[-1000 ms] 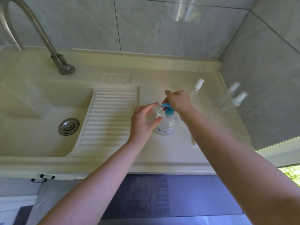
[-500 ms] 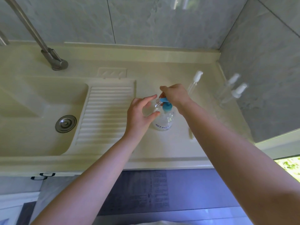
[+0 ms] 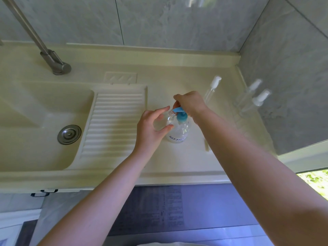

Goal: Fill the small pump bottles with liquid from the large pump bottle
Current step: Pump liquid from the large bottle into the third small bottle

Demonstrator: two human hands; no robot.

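A home laundry or utility corner: a cream moulded sink basin (image 3: pixel 44 132) with a built-in ribbed washboard (image 3: pixel 113 121) at its 3 o'clock, a metal faucet (image 3: pixel 53 63) at 12 o'clock, and grey marbled wall tiles (image 3: pixel 159 22) behind.

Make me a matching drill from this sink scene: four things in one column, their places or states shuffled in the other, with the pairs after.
Things
1. large pump bottle
2. open small bottle
3. detached white pump
4. two capped small bottles

Places or states
A. lies alone on the counter behind the right hand
B. against the right wall
C. held in the left hand, mouth under the blue spout
D. stands on the counter, pump head pressed by the right hand

Pairs: 1-D, 2-C, 3-A, 4-B
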